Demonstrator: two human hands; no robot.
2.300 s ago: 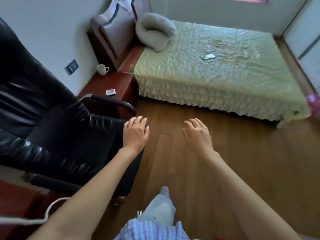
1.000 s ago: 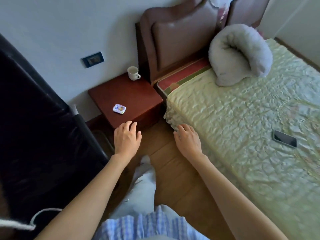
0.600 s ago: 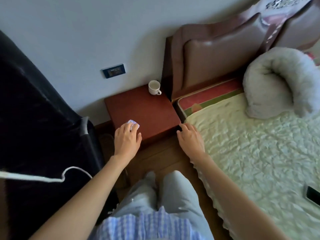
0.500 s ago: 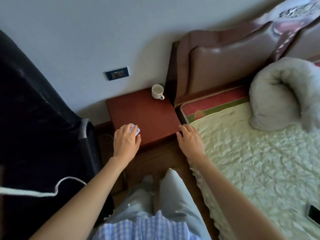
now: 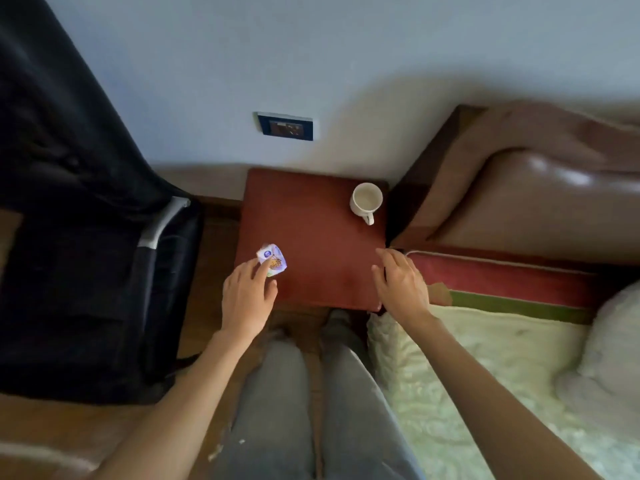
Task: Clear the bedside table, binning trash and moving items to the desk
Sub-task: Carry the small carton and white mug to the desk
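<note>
Red-brown wooden square worktop [image 5: 322, 237] of the bedside table carries two things. A small crumpled white-and-purple printed wrapper [image 5: 272, 259] lies at its 8 o'clock corner. A white ceramic mug [image 5: 366, 199] stands upright at 2 o'clock, handle toward the viewer, interior pale, apparently empty.

Left hand [image 5: 246, 299]: index finger and thumb are at the wrapper's near edge, touching it; pinch not complete, so the fingers are not yet clenched on it. Wrapper appears to rest on the worktop, though one edge curls up.

Right hand [image 5: 401, 285]: fingers loose and spread, holding nothing, hovering over the worktop's 4 o'clock edge beside the bed.

Progress, judged: early. Nothing binned or moved. Remaining: wrapper to the bin, mug to the desk; neither bin nor desk in view.

Wrapper looks light, thin, creased; likely trash.
</note>
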